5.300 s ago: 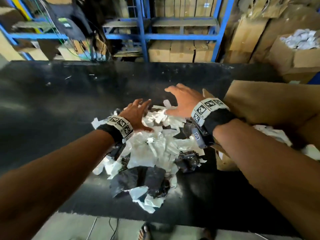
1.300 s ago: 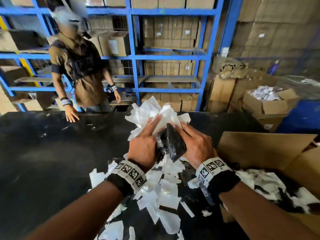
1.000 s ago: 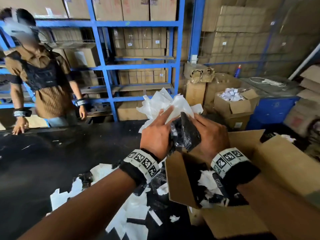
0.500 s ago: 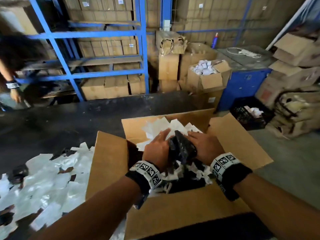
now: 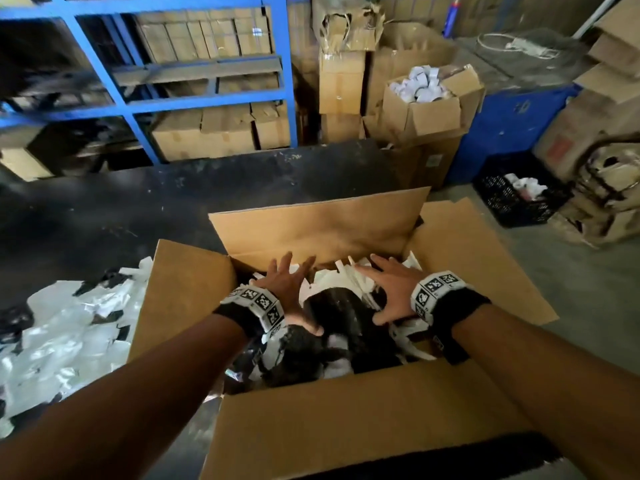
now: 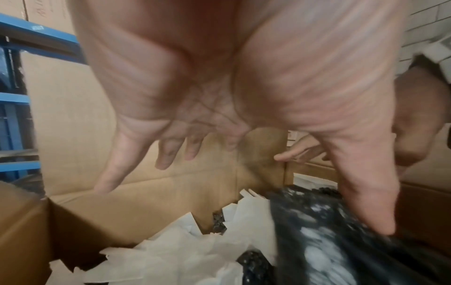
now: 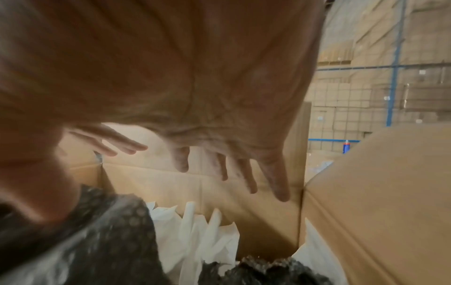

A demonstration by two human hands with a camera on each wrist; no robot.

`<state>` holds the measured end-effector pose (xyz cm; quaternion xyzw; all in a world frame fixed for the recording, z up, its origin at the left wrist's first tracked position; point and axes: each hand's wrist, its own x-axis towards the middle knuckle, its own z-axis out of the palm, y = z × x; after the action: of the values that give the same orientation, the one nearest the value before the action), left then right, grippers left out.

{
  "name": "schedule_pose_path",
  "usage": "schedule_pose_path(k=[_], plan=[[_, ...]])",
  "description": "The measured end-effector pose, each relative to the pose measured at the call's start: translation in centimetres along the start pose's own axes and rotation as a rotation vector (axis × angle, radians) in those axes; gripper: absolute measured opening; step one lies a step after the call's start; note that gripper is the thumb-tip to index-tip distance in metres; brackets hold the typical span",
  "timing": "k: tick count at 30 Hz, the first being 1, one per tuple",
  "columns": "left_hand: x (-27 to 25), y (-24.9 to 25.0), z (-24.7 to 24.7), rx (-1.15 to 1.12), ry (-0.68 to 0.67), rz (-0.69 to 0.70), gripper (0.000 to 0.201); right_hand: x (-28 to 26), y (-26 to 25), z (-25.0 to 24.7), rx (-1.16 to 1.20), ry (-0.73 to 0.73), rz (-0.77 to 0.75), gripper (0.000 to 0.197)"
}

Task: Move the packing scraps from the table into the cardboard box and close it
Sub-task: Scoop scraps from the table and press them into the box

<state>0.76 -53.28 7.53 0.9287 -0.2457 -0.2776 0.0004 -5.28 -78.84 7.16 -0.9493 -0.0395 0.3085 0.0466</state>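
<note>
The cardboard box [image 5: 339, 427] stands open at the table's right end, its four flaps up or spread. White paper and black bubble-wrap scraps [image 5: 337, 317] fill it. My left hand [image 5: 287, 285] and right hand [image 5: 384, 292] hover just over that fill with fingers spread and palms down, holding nothing. In the left wrist view my left hand [image 6: 185, 146] is splayed above white scraps [image 6: 185, 256] and black bubble wrap [image 6: 329, 241]. In the right wrist view my right hand [image 7: 229, 169] is splayed above the scraps [image 7: 207, 237]. More white and black scraps [image 5: 65, 337] lie on the black table [image 5: 138, 216] left of the box.
Blue shelving [image 5: 145, 98] with cartons stands behind the table. Another open box of white scraps [image 5: 426, 98], a blue cabinet [image 5: 509, 133] and a black crate [image 5: 516, 195] stand on the floor at the right, with stacked cartons [image 5: 606, 98] beyond.
Both hands carried a bundle of white paper and black bubble wrap from the table over into the box, lowered it and let it go. The fingers now spread apart above the fill.
</note>
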Motion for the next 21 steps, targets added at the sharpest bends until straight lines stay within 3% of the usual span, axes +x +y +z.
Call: schedule_pose_path(k=[3, 8, 13, 16, 19, 21], plan=[[1.8, 0.0, 0.1, 0.022, -0.072, 0.011, 0.146, 1.8, -0.6, 0.1, 0.127, -0.012, 0.026, 0.114], [4.5, 0.9, 3.8, 0.041, -0.284, 0.007, 0.165, 5.9, -2.0, 2.7, 0.028, -0.137, 0.01, 0.151], [7.7, -1.3, 8.7, 0.031, -0.331, -0.103, 0.17, 9.6, -1.1, 5.4, -0.009, -0.237, 0.057, 0.167], [8.2, -2.5, 11.7, 0.096, -0.299, -0.095, 0.145, 11.2, 0.5, 6.1, 0.013, -0.286, 0.074, 0.172], [8.9, -3.0, 13.7, 0.057, -0.241, -0.131, 0.144, 11.8, 1.5, 7.0, -0.006, -0.307, 0.084, 0.164], [9.5, -3.1, 13.9, 0.038, -0.254, -0.139, 0.145, 12.1, 1.7, 8.2, 0.136, -0.242, 0.171, 0.159]])
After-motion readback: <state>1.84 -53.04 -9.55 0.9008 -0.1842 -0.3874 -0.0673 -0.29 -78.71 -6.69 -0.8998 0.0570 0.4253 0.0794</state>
